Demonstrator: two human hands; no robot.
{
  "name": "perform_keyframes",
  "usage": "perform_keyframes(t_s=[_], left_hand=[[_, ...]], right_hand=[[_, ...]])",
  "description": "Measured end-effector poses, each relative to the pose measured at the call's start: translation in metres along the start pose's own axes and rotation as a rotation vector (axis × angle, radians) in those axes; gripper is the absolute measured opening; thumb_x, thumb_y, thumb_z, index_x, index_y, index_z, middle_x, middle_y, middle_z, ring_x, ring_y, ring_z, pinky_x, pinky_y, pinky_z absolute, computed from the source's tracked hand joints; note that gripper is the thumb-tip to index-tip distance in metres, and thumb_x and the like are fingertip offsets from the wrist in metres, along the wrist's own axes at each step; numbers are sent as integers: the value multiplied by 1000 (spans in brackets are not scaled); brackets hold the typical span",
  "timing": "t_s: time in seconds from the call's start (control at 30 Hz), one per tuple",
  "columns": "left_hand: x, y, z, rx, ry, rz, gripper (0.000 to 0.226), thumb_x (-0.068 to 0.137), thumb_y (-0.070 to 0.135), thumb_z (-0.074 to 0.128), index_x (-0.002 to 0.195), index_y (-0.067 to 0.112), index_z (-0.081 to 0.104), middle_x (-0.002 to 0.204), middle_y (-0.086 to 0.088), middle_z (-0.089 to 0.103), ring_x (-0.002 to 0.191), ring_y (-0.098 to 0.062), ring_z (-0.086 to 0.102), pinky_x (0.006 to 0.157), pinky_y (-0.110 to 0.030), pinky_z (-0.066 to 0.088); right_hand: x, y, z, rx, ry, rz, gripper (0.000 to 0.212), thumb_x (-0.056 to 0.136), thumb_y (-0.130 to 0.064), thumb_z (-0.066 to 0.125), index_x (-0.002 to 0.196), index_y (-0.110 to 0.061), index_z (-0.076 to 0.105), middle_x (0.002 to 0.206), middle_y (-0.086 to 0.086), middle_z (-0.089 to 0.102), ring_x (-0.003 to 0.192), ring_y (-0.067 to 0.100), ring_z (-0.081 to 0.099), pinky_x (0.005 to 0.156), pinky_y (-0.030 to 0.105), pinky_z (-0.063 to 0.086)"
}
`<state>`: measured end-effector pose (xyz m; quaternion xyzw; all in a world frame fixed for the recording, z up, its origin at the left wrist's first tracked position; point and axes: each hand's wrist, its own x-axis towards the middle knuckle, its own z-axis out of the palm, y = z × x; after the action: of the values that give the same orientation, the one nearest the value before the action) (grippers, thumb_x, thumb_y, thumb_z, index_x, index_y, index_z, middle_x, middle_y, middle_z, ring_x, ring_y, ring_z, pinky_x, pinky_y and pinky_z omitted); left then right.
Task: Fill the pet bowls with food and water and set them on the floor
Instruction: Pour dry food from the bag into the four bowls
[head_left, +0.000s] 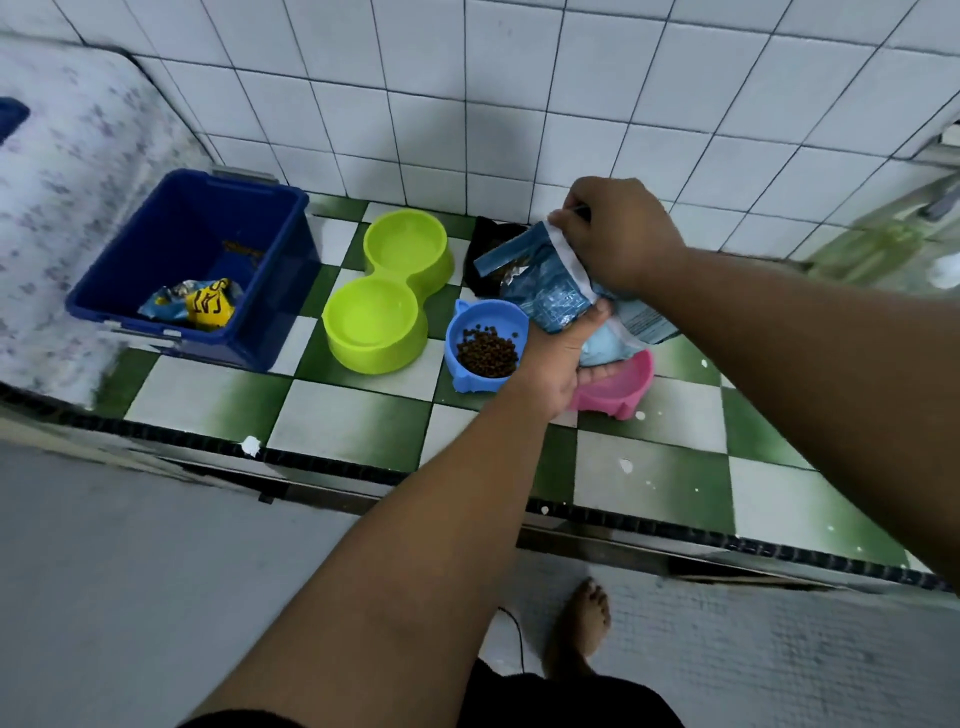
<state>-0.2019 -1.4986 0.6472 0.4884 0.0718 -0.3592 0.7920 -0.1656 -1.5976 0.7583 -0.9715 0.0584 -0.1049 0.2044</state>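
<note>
Left hand (553, 364) nearest to us, palm up under the belly of the food bag (556, 291), fingers curled round the bottom and taking the weight. Just beside that wrist sits the blue bowl (462, 317), already carrying a heap of kibble (488, 353), and the wrist is very close to its rim. One careless turn could nudge it and scatter pellets over the tabletop (353, 415).

Under the bag, half hidden, is the pink bowl (623, 382). I cannot tell what is in it, and the person probably can't see much of it either, so a pour aimed there would be half blind.

Further up, the right hand (623, 234) has its fingers closed on the bag's top edge, pinching it tight. The mouth gapes to the left with kibble showing at the lip, hanging over the black bowl (485, 244). Tip it too far and food could spill out in a rush, overshooting onto the tiles. The film looks slippery and the load is soft, so a loosened pinch could let the whole thing slump.

Further left, the green double bowl (384, 353) waits apart from the action, whether it holds water is hard to read. Beyond it stands the blue bin (280, 291). No bowl is down on the floor (156, 571) yet, and carrying full ones down is my guess for the next spill risk
</note>
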Motion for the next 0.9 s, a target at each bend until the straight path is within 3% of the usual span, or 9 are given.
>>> perform_keyframes(t_s=[0.13,0.37,0.5,0.7,0.83,0.9], left_hand=[[-6,8,-9,89,-36,-9,56,88,26,79,136,11,54,126,-16,69,107,-34,72,82,-53,62],[-16,3,15,147,-131,-27,38,91,21,76,124,16,57,126,-20,68,100,-34,71,77,-51,63],[-18,-16,41,128,-148,-35,30,91,22,76,116,16,60,113,-12,71,94,-32,72,73,-48,64],[-15,-60,90,-21,-126,-49,63,84,20,82,139,12,53,128,-16,69,110,-37,70,74,-47,64],[-9,-85,111,-178,-89,-82,91,60,32,93,139,12,52,130,-16,68,112,-37,69,76,-47,63],[-4,-94,117,-248,-76,-84,86,59,32,90,135,12,55,127,-15,69,108,-35,70,78,-48,64]], right_hand=[[-11,2,-3,69,70,44,29,96,-43,55,92,-15,65,87,7,69,82,25,61,67,30,40],[-31,21,-27,51,137,69,25,95,-42,56,89,-18,63,80,0,62,76,21,56,67,28,35],[-40,42,-44,7,103,60,25,94,-43,56,88,-20,63,80,-1,61,78,23,59,67,28,38],[-52,70,-64,-113,-12,14,28,93,-44,57,91,-17,65,82,4,62,81,28,60,67,32,42],[-52,82,-60,-188,-110,-32,27,95,-40,57,95,-14,66,93,12,68,88,33,62,73,37,48],[-49,89,-53,-212,-150,-50,28,94,-41,56,95,-15,66,96,14,67,91,35,62,72,35,45]])
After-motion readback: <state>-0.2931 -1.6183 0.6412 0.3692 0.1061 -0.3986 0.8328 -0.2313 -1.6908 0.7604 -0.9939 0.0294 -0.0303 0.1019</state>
